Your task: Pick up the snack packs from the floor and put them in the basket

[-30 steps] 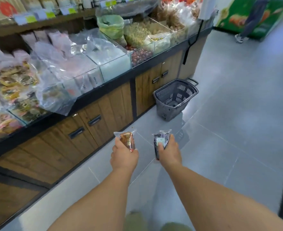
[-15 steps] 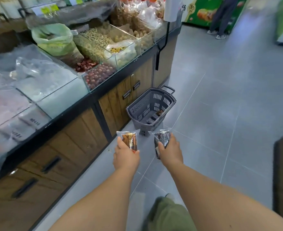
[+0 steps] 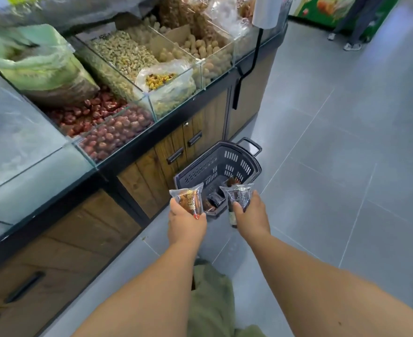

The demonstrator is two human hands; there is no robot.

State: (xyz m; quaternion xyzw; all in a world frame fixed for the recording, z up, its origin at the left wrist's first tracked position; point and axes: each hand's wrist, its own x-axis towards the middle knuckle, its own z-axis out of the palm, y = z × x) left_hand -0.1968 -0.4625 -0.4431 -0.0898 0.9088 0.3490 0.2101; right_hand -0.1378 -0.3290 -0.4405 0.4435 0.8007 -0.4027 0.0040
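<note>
Counter: wood-front shop counter (image 3: 137,176) w/ clear bins of nuts on top, left side.
Basket: dark grey slotted plastic basket (image 3: 254,164) on floor tiles, just beside counter; few packs inside.
L hand (image 3: 186,224): curled round clear-wrapped orange-brown snack pack (image 3: 188,199), near basket's front rim.
R hand (image 3: 252,218): grips clear-wrapped dark snack pack (image 3: 240,197), same spot.

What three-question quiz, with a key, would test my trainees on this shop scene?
1. True or false: the basket already has packs inside.
2. The left hand grips: A) an orange-brown snack pack; B) a bottle; C) nothing.
3. What does the right hand grip?

Key: 1 true; 2 A; 3 a dark snack pack.
</note>
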